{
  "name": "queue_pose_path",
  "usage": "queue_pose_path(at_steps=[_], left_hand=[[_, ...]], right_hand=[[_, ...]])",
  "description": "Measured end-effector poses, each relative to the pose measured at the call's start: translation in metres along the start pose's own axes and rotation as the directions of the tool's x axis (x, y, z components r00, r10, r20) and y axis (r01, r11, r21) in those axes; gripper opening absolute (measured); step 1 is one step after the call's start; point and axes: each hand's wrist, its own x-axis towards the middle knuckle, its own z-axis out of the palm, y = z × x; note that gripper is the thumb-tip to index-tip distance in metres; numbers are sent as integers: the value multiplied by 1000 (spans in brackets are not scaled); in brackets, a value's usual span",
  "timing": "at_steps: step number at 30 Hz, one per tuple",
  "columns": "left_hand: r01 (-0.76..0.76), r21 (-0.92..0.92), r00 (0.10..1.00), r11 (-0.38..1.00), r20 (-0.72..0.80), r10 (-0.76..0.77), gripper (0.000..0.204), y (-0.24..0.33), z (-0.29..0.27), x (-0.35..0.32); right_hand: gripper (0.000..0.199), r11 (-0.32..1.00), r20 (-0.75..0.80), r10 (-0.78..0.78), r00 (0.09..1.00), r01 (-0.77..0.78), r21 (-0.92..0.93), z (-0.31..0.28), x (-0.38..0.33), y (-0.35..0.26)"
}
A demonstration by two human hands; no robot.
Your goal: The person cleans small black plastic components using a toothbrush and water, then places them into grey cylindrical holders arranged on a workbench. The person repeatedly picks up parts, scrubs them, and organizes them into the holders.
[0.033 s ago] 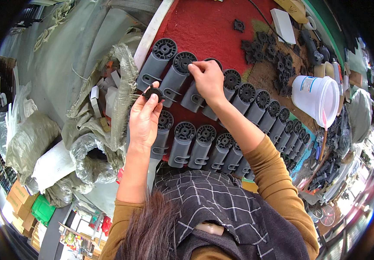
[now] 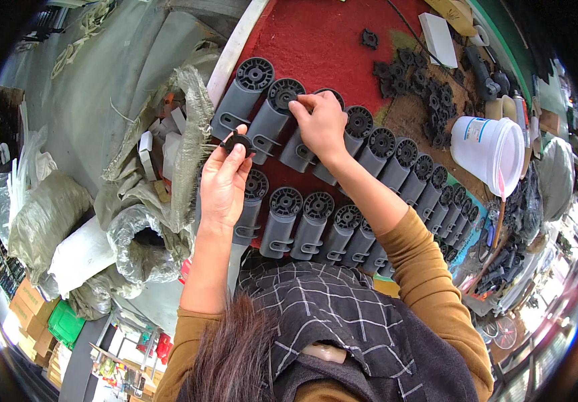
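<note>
My left hand [image 2: 224, 184] pinches a small black notched plastic disc [image 2: 238, 142] between thumb and fingers, held up in front of the back row. My right hand [image 2: 321, 124] is closed, with its fingertips bent down at the top of a grey plastic cylinder [image 2: 298, 151] in that row. Whatever those fingertips grip is hidden behind the hand. Just left of it stands another upright grey cylinder [image 2: 272, 120] with a black slotted round top and a looped tab low on its side. A nearer row of similar cylinders [image 2: 279, 231] stands between my forearms.
The red-topped table [image 2: 315, 40] carries both rows, which run off to the right. A heap of black notched discs [image 2: 429, 94] lies at the far right, near a white bucket [image 2: 486, 153] and a white box [image 2: 437, 40]. An open woven sack [image 2: 198, 110] stands against the table's left side.
</note>
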Motion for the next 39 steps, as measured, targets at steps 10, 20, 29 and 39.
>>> queue_pose_path(at_steps=[10, 20, 29, 39], left_hand=[[-13, -3, 1000, 1000, 2, 13, 27, -1, -5, -2], [-49, 18, 999, 999, -6, 49, 29, 2, -9, -5], [-70, -2, 998, 998, 5, 70, 30, 6, -7, -10], [-94, -22, 995, 995, -23, 94, 30, 7, -24, -15]], right_hand=[[33, 813, 15, -391, 920, 353, -463, -2, 6, -11], [28, 711, 74, -404, 912, 364, -601, 4, 13, -19], [31, 772, 48, -350, 935, 317, -551, 8, 12, -15], [40, 893, -72, -312, 947, 266, -361, -7, -10, 4]])
